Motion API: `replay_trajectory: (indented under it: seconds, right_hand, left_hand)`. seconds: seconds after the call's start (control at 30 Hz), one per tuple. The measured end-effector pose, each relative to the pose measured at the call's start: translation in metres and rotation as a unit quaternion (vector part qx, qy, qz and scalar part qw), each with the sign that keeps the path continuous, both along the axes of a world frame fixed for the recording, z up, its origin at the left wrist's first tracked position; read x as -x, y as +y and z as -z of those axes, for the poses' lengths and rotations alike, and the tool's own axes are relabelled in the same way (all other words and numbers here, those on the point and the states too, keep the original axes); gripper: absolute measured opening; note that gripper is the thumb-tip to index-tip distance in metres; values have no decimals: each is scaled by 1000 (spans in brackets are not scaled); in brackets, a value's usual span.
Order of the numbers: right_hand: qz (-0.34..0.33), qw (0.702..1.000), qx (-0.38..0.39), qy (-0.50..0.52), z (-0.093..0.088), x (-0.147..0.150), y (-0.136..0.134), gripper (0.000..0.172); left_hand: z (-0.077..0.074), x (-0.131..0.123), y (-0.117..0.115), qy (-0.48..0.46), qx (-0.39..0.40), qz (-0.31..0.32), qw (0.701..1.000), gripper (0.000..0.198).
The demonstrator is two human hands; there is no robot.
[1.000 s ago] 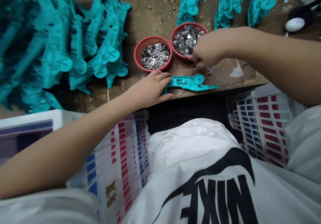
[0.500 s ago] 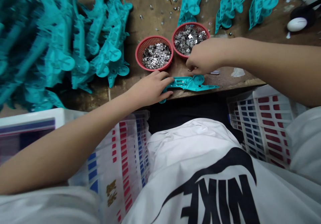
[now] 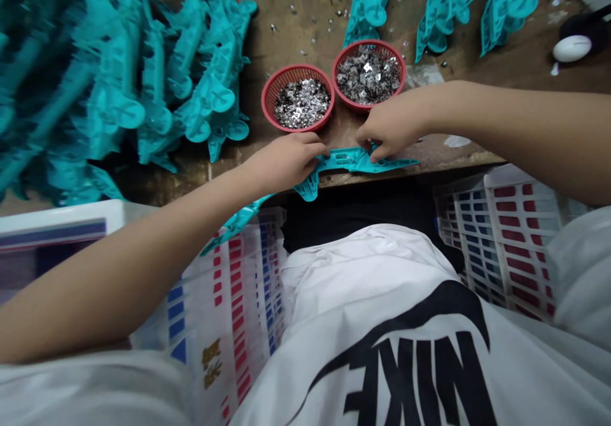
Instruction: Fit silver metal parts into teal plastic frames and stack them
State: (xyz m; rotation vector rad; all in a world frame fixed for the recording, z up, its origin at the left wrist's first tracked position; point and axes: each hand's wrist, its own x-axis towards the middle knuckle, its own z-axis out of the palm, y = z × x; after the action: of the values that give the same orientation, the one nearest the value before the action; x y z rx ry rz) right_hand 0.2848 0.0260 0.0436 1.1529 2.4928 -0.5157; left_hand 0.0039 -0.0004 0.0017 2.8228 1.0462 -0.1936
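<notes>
A long teal plastic part [image 3: 351, 160] lies along the table's front edge. My left hand [image 3: 293, 158] is closed over its left portion, the fingers bent around it and partly hiding it. More teal plastic [image 3: 238, 220] shows below that hand and wrist, sticking out past the table edge; whether it is the same piece I cannot tell. My right hand [image 3: 394, 123] has its thumb and curled fingers on the part's right portion, covering the round disc there. Any small piece between those fingertips is hidden. Just behind the hands stand two red baskets, one [image 3: 265, 104] left and one [image 3: 403, 69] right, holding small metal pieces.
Teal parts [image 3: 114, 88] are heaped at the left, and more teal parts [image 3: 446, 9] lie at the back right. Small metal bits are scattered behind the baskets. A white egg-shaped object [image 3: 571, 48] sits far right. Plastic crates [image 3: 518, 241] flank my lap.
My right hand has come from just behind the teal part down onto its disc. More teal plastic now shows below my left hand. The view has shifted slightly.
</notes>
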Motion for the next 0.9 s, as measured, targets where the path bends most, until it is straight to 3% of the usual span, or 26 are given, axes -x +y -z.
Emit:
replay_trajectory:
  seconds: [0.2, 0.27, 0.4, 0.53, 0.63, 0.77, 0.9]
  right_hand:
    - [-26, 999, -16, -19, 3, 1, -2, 34]
    - [-12, 1000, -11, -4, 8, -1, 1, 28]
    - [1, 1000, -13, 17, 13, -5, 7, 42]
    - [-65, 995, -79, 12, 0, -2, 1, 30]
    - [-115, 989, -82, 44, -8, 2, -6, 17]
    - [-121, 989, -79, 11, -7, 4, -14, 10]
    - [-110, 988, -81, -71, -4, 7, -20, 15]
  left_hand:
    - [0, -9, -10, 26, -33, -62, 997, 49]
    - [-5, -8, -13, 38, -42, -69, 996, 48]
    - [-22, -3, -17, 29, -90, -73, 993, 49]
    - [-43, -3, -19, 25, -117, -119, 986, 52]
    - [-53, -4, -18, 56, -131, -148, 979, 58]
    - [-53, -1, -9, 79, -110, -193, 972, 70]
    - [-49, 3, 2, 57, -96, -236, 965, 74]
